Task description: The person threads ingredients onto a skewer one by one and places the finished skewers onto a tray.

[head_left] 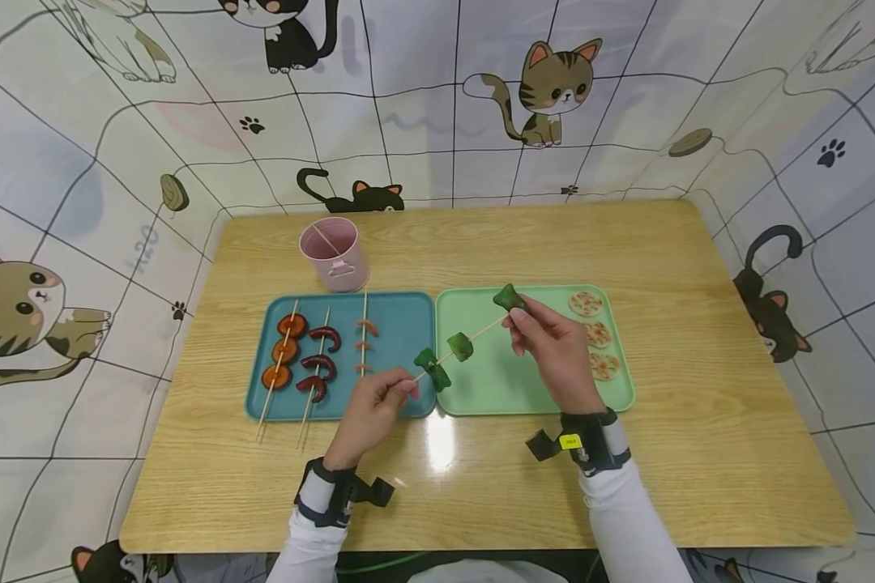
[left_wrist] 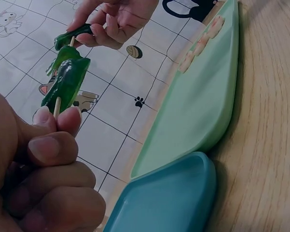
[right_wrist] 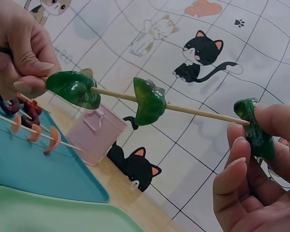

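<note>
My left hand (head_left: 373,411) pinches a thin wooden skewer (head_left: 487,328) near its lower end, with the other fingers curled in. Two green pepper pieces (head_left: 460,346) sit on the stick, one close to the left fingertips and one farther along. At the skewer's other end, my right hand (head_left: 554,352) pinches another green pepper piece (right_wrist: 258,133) between thumb and fingers. In the right wrist view the stick's tip meets that piece; whether it passes through is hidden. Both hands hold the skewer above the trays, tilted up to the right.
On the blue tray (head_left: 401,312) lie loaded skewers: round orange-brown slices (head_left: 284,351), curled dark red pieces (head_left: 325,338) and small pinkish pieces (head_left: 365,346). Lotus root slices (head_left: 598,334) line the right of the green tray (head_left: 496,393). A pink bucket (head_left: 346,271) holding a stick stands behind.
</note>
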The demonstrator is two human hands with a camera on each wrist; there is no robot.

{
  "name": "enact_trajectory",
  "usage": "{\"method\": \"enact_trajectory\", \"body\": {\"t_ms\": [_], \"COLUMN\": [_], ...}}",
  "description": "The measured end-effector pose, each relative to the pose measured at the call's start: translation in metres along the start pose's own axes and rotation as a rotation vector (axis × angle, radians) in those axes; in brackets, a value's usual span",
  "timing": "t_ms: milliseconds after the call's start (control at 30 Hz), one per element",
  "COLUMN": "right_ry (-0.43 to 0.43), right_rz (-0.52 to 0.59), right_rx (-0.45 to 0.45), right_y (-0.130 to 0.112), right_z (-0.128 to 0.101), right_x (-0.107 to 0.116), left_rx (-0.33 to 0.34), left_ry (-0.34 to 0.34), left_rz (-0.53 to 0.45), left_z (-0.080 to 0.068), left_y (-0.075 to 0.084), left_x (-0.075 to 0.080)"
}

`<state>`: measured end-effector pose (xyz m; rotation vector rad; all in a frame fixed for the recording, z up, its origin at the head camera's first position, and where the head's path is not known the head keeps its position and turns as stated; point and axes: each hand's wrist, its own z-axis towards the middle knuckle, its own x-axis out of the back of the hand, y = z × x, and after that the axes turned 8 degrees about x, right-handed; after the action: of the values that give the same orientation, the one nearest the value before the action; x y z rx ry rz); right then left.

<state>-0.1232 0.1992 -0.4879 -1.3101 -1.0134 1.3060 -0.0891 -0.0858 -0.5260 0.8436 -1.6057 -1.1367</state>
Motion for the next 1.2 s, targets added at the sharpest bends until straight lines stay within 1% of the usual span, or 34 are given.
{"method": "enact_trajectory", "body": {"t_ms": [100,267,333,433,533,600,767,900,1033,1100,1200], "right_ry": [0.006,0.020,0.002,-0.022,-0.020,-0.018,-0.052,-0.080,-0.102,-0.114,-0.121], "right_rz": [0.004,-0.024,-0.038,-0.052,-0.056,-0.060,-0.083,-0.090,-0.088,-0.089,-0.103], "right_rx": [0.000,0.008,0.008,0.008,0.015,0.020,0.033,0.038,0.041,0.034,0.020], "right_y": [0.000,0.001,0.001,0.002,0.003,0.004,0.005,0.007,0.010,0.012,0.013], "right_z": [-0.001,-0.004,-0.005,-0.007,-0.008,-0.008,-0.007,-0.007,-0.007,-0.008,-0.010], "right_x": [-0.002,-0.007,-0.009,-0.013,-0.015,-0.015,-0.015,-0.015,-0.018,-0.021,-0.025], "left_rx": [0.015,0.049,0.036,0.018,0.010,0.018,0.048,0.068,0.065,0.054,0.049], "left_ry": [0.004,0.068,0.088,0.095,0.085,0.065,0.002,-0.012,0.041,0.072,0.085], "left_rz": [-0.011,-0.038,-0.033,-0.017,-0.018,-0.031,-0.052,-0.061,-0.061,-0.041,-0.028], "left_z": [0.000,-0.001,-0.001,0.001,0.003,0.003,0.003,0.002,0.001,0.002,0.004], "left_y": [-0.003,-0.004,-0.004,-0.005,-0.005,-0.005,-0.006,-0.006,-0.004,-0.002,0.000], "left_x": [-0.001,-0.001,-0.002,-0.002,-0.003,-0.002,-0.002,-0.001,-0.002,-0.004,-0.008]}}
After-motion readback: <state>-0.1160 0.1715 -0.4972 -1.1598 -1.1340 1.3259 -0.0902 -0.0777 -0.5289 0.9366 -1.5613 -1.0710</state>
